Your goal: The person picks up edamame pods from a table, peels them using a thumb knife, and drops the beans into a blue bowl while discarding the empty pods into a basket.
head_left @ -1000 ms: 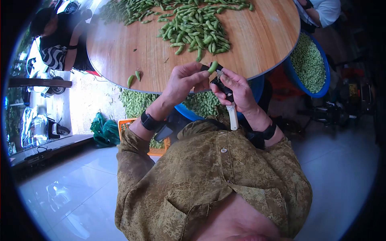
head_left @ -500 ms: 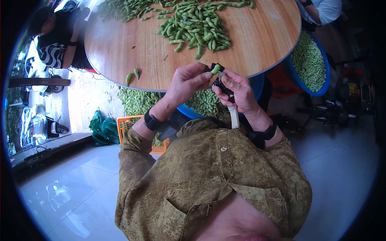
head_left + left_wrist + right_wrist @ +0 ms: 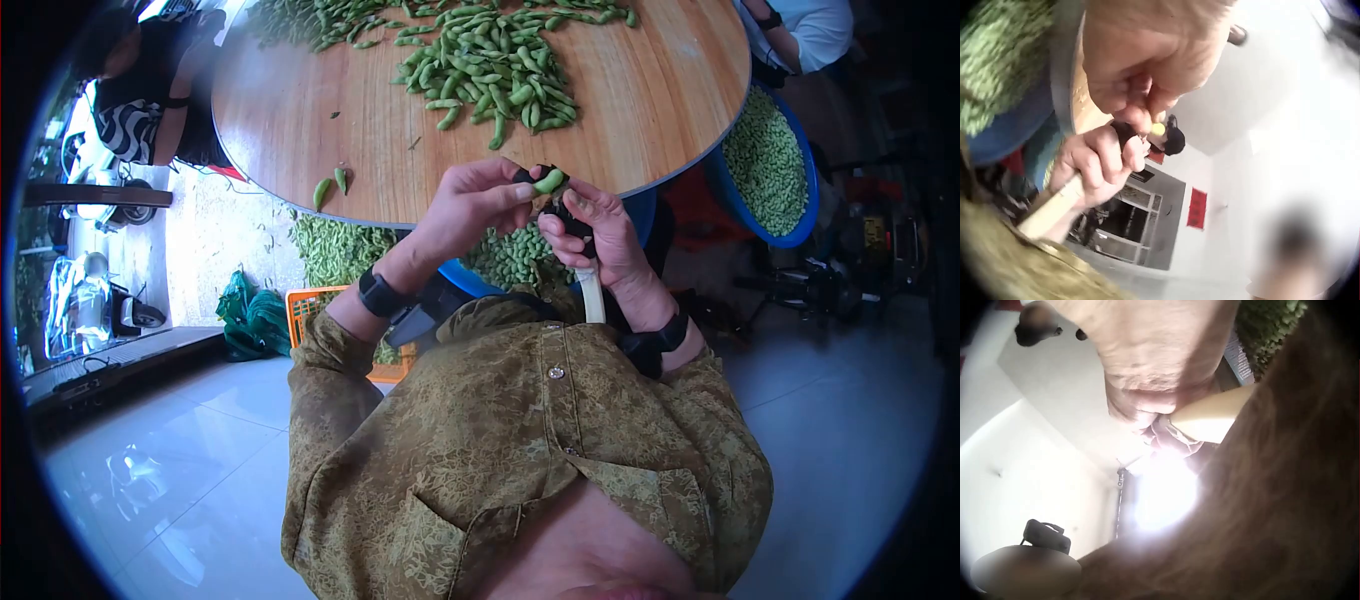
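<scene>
In the head view, my left hand (image 3: 468, 208) pinches a green soybean pod (image 3: 549, 181) between thumb and fingertips, just off the near table edge. My right hand (image 3: 610, 235) grips a tool with a cream handle (image 3: 592, 295), which sticks out below the palm toward the shirt. Black material wraps around some fingers near the pod; the tool's working end is hidden there. The left wrist view shows the fingertips of both hands meeting, with the cream handle (image 3: 1054, 206) pointing down-left. In the right wrist view, the handle (image 3: 1213, 415) projects from the curled hand.
A pile of soybean pods (image 3: 490, 75) lies on the round wooden table (image 3: 660, 100), with two loose pods near its left edge. Blue tubs, one at right (image 3: 815, 190), hold shelled beans. An orange crate (image 3: 300, 318) stands at left. Two people sit at the table's sides.
Both hands have shifted slightly right together. The pinched pod has swung from a steep angle to a flatter one, its free end now pointing right.
</scene>
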### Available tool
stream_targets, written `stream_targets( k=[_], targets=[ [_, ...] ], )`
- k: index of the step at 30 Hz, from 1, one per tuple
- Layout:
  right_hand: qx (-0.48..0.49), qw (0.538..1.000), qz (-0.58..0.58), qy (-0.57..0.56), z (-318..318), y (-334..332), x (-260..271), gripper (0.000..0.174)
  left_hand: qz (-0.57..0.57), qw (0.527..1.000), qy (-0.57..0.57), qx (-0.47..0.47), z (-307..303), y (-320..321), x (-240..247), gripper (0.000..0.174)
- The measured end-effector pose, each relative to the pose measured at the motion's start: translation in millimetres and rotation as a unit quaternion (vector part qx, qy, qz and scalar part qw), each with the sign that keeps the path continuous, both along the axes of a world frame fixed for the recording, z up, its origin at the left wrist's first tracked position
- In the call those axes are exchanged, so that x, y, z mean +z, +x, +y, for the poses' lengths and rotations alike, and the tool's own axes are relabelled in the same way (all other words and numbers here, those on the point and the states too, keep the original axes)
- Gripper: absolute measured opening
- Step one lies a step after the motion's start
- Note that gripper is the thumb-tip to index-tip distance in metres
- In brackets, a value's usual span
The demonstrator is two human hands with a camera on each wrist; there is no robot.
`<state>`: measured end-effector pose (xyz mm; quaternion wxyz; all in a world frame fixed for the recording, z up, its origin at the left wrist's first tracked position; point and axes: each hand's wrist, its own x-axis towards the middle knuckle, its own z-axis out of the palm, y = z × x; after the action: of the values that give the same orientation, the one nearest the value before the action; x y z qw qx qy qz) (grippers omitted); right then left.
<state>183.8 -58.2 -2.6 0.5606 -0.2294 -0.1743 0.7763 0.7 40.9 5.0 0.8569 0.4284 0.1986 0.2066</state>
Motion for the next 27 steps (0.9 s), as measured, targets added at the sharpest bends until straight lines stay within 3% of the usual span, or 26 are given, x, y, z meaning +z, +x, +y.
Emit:
stream_targets(
  k=[1, 2, 3, 4, 5, 6, 10, 11, 12, 13, 15, 17, 19, 20, 21, 23, 25, 27],
  targets=[
    [-0.016, 1.000, -0.016, -0.022, 0.7, -0.4, 0.0, 0.026, 0.103, 0.983, 0.140, 0.060, -2.5, 0.9, 4.1, 0.015],
    [-0.016, 0.999, -0.016, -0.023, 0.8, -0.8, 0.1, 0.026, 0.103, 0.955, 0.254, 0.110, -8.5, 4.2, 1.8, 0.017],
    [-0.015, 0.999, -0.014, -0.031, 0.1, -1.9, 0.3, 0.025, 0.104, 0.956, 0.252, 0.110, -9.1, 2.9, 5.6, 0.017],
    [-0.012, 0.999, -0.012, -0.038, -0.3, -3.1, 0.6, 0.024, 0.132, 0.873, 0.454, 0.123, -8.0, 1.4, 13.6, 0.019],
    [-0.011, 0.999, -0.012, -0.038, 0.1, -3.9, 1.7, 0.024, 0.153, 0.746, 0.635, 0.130, -6.9, 0.4, 18.2, 0.020],
    [-0.008, 0.999, -0.010, -0.039, 0.8, -4.4, 3.3, 0.025, 0.172, 0.717, 0.662, 0.132, -8.2, -0.1, 17.0, 0.022],
    [0.003, 0.999, -0.005, -0.047, -0.7, -4.6, 3.2, 0.025, 0.176, 0.762, 0.605, 0.148, -16.3, -0.7, 10.4, 0.018],
    [0.003, 0.999, -0.005, -0.047, -1.5, -5.1, 4.6, 0.025, 0.153, 0.870, 0.446, 0.146, -18.5, 0.8, 5.7, 0.016],
    [-0.001, 0.999, -0.014, -0.047, -1.6, -5.0, 7.3, 0.025, 0.124, 0.944, 0.271, 0.138, -19.7, 2.6, 7.2, 0.016],
    [-0.005, 0.999, -0.023, -0.046, -1.5, -4.8, 9.1, 0.025, 0.123, 0.944, 0.272, 0.138, -18.8, 1.5, 11.0, 0.016],
    [-0.016, 0.998, -0.056, -0.032, -4.4, -4.0, 9.1, 0.025, 0.183, 0.970, 0.147, 0.070, -16.1, -2.5, 21.6, 0.017],
    [-0.026, 0.996, -0.087, -0.021, -6.6, -3.9, 3.3, 0.025, 0.189, 0.963, 0.176, 0.076, -19.1, 0.3, 13.8, 0.017],
    [-0.097, 0.920, -0.373, 0.072, -5.6, -6.0, 0.3, 0.026, 0.195, 0.956, 0.205, 0.079, -24.4, 3.8, 11.3, 0.017],
    [-0.113, 0.890, -0.438, 0.052, -8.7, -4.6, 4.9, 0.024, 0.215, 0.925, 0.299, 0.091, -29.7, 4.2, 12.6, 0.016],
    [-0.113, 0.890, -0.438, 0.051, -6.7, -7.0, 4.9, 0.024, 0.233, 0.885, 0.390, 0.103, -33.9, 4.8, 13.7, 0.015],
    [-0.234, 0.739, -0.601, 0.192, -4.4, -11.5, 3.9, 0.024, 0.225, 0.867, 0.431, 0.112, -39.1, 6.8, 13.0, 0.015],
    [-0.213, 0.734, -0.620, 0.174, -4.7, -8.5, 7.5, 0.026, 0.230, 0.854, 0.455, 0.110, -40.4, 6.8, 9.7, 0.014],
    [-0.220, 0.649, -0.674, 0.276, -3.6, -6.6, 7.0, 0.026, 0.224, 0.873, 0.417, 0.112, -43.7, 5.8, 6.3, 0.015]
  ],
)
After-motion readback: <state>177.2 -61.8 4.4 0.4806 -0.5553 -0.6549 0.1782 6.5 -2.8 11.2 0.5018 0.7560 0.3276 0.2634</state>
